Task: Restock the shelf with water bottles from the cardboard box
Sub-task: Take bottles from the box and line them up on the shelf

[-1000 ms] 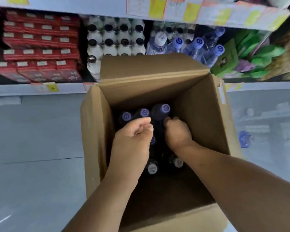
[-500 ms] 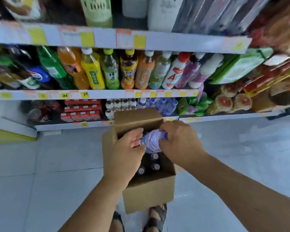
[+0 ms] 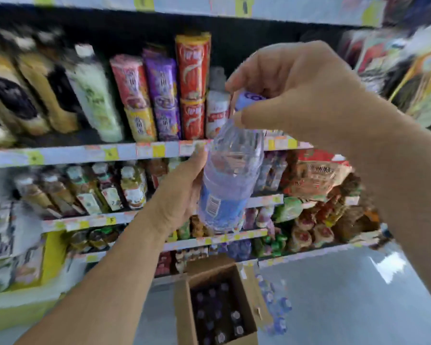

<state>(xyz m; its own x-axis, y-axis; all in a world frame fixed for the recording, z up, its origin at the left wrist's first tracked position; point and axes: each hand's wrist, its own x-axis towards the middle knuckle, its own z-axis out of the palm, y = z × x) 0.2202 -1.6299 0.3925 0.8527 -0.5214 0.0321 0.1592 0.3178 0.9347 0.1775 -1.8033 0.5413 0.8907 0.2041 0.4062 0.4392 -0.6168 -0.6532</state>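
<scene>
A clear water bottle (image 3: pixel 230 175) with a blue label and a purple cap is held upright high in front of the shelves. My left hand (image 3: pixel 182 192) grips its body from the left. My right hand (image 3: pixel 291 88) pinches its cap and neck from above. Far below on the floor stands the open cardboard box (image 3: pixel 184 310), with several purple-capped bottles upright inside. The lowest shelf (image 3: pixel 309 255) runs just behind the box and holds more purple-capped water bottles (image 3: pixel 237 247).
Shelves (image 3: pixel 124 151) filled with drink bottles and tall snack tubes fill the view ahead. Snack bags (image 3: pixel 316 178) sit at the right. Several loose water bottles (image 3: pixel 275 307) lie on the grey floor right of the box. A yellow base panel (image 3: pixel 15 307) is at the lower left.
Both hands lifted a bottle out of the box and raised it to upper shelf height. The view swung up, so the box now sits far below.
</scene>
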